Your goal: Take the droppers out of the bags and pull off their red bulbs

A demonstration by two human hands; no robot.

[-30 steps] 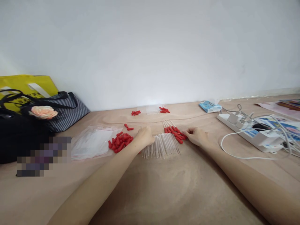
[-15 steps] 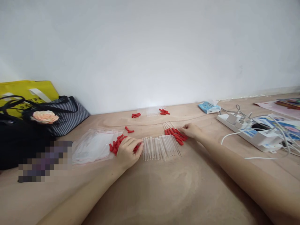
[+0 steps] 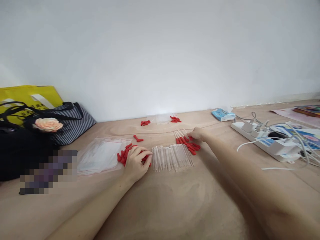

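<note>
My left hand (image 3: 137,162) lies with curled fingers over a pile of red rubber bulbs (image 3: 122,155). Thumb and forefinger close around a red bulb there, partly hidden by the hand. Just right of it, thin clear dropper tubes (image 3: 165,158) lie side by side in a row. Beyond them is a group of droppers (image 3: 183,139) with red bulbs fitted, clear ends pointing to the wall. My right hand (image 3: 198,134) is at this group's right side, its bent fingertips closed at a dropper's red bulb; the fingers are partly hidden.
Clear zip bags (image 3: 100,155) lie at left, near bags (image 3: 72,123) and a blurred dark object. Two loose bulbs (image 3: 138,138) sit behind the pile. More tubes and red bulbs (image 3: 175,119) lie by the wall. At right are a tissue pack (image 3: 222,115) and a power strip (image 3: 262,140) with cables.
My right hand has shifted slightly away from me and left, its wrist turning over the fingers. My left hand stays at the bulb pile, its fingers moving a little.
</note>
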